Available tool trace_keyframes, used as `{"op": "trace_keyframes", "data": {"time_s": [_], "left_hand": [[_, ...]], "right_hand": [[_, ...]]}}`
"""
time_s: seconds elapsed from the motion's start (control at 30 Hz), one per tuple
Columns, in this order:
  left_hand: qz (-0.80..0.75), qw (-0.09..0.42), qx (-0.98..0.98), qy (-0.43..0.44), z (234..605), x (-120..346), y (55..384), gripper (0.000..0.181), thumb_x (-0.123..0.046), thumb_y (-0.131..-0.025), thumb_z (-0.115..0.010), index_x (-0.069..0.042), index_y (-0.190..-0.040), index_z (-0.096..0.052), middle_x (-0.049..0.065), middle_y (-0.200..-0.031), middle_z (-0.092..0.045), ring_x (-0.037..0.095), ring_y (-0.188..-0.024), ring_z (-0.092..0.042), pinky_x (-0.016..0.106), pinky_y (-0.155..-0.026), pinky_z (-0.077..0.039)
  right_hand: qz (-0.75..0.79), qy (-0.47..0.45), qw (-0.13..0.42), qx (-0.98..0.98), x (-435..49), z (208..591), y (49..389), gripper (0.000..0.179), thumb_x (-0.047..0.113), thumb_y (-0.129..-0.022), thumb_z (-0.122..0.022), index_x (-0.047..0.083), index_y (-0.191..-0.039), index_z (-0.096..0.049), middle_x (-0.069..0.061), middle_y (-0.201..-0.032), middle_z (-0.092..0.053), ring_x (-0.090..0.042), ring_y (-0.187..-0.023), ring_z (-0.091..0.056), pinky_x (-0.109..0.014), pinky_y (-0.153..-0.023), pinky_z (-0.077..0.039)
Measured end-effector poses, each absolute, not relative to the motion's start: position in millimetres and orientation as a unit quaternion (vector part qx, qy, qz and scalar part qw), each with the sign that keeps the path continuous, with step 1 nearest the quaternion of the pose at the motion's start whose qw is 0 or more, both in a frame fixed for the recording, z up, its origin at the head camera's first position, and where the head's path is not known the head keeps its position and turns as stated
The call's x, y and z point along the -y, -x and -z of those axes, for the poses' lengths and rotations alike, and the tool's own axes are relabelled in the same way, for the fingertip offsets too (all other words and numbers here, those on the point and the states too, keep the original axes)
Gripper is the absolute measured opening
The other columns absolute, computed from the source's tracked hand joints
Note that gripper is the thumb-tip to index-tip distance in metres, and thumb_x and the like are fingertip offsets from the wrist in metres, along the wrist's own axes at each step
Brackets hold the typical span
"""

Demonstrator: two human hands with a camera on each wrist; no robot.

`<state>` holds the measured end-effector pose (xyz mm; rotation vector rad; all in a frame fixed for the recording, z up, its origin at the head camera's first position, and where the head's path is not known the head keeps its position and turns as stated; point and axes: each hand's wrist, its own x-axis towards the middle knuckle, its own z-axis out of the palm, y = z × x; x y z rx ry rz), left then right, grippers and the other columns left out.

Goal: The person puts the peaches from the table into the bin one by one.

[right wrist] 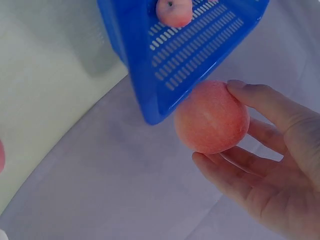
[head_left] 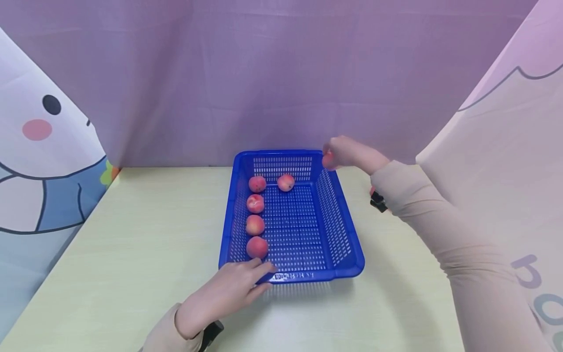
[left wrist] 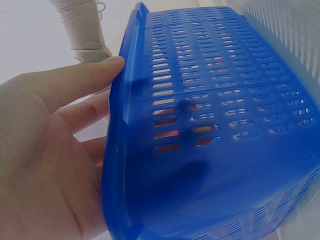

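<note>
A blue plastic basket with slotted walls stands on the table. Several peaches line its left side, the nearest peach close to the front wall, and another peach sits by the back wall. My left hand grips the front rim near the left corner; the left wrist view shows the thumb outside the rim and fingers behind it. Over the back right corner, my right hand holds a peach between thumb and fingertips, at rim height in the right wrist view.
The pale table runs back to a purple cloth. Printed cloths hang at the left and right. Right of the basket, a pinkish thing shows partly behind the right sleeve, beside a black wrist device.
</note>
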<state>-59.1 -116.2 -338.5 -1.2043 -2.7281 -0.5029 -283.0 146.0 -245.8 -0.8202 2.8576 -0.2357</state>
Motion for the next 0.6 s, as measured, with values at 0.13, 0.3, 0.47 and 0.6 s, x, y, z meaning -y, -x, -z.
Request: {"op": "trace_keyframes", "data": {"time_s": [0.13, 0.3, 0.47, 0.6], "left_hand": [[0.166, 0.06, 0.9, 0.399, 338.0, 116.2, 58.7, 0.016, -0.021, -0.08, -0.064, -0.013, -0.092, -0.056, -0.006, -0.068, -0.049, 0.004, -0.054, -0.042, 0.015, -0.046, -0.035], [0.167, 0.061, 0.9, 0.398, 338.1, 116.1, 58.6, 0.016, -0.02, -0.08, -0.064, -0.013, -0.092, -0.056, -0.006, -0.067, -0.048, 0.004, -0.053, -0.042, 0.015, -0.046, -0.035], [0.166, 0.06, 0.901, 0.397, 338.6, 116.1, 59.0, 0.017, -0.021, -0.08, -0.064, -0.013, -0.093, -0.056, -0.006, -0.068, -0.049, 0.004, -0.054, -0.042, 0.016, -0.046, -0.036], [0.166, 0.053, 0.902, 0.394, 338.4, 116.4, 59.1, 0.017, -0.021, -0.081, -0.063, -0.013, -0.094, -0.056, -0.006, -0.068, -0.049, 0.005, -0.054, -0.042, 0.016, -0.047, -0.036]], "right_hand": [[0.081, 0.268, 0.092, -0.956, -135.6, 248.7, 284.3, 0.031, 0.009, -0.074, -0.057, -0.004, -0.102, -0.062, -0.017, -0.097, -0.062, -0.024, -0.081, -0.057, -0.037, -0.075, -0.046], [0.07, 0.269, 0.096, -0.956, -122.6, 252.5, 285.0, 0.034, 0.008, -0.072, -0.058, -0.004, -0.104, -0.061, -0.017, -0.101, -0.061, -0.024, -0.084, -0.057, -0.036, -0.077, -0.045], [0.06, 0.277, 0.095, -0.954, -112.2, 257.6, 284.8, 0.033, 0.008, -0.072, -0.062, -0.002, -0.103, -0.062, -0.015, -0.1, -0.061, -0.023, -0.081, -0.055, -0.035, -0.075, -0.046], [0.052, 0.291, 0.091, -0.951, -105.1, 261.6, 284.6, 0.027, 0.008, -0.073, -0.063, -0.001, -0.098, -0.064, -0.013, -0.097, -0.062, -0.024, -0.081, -0.055, -0.035, -0.075, -0.046]]}}
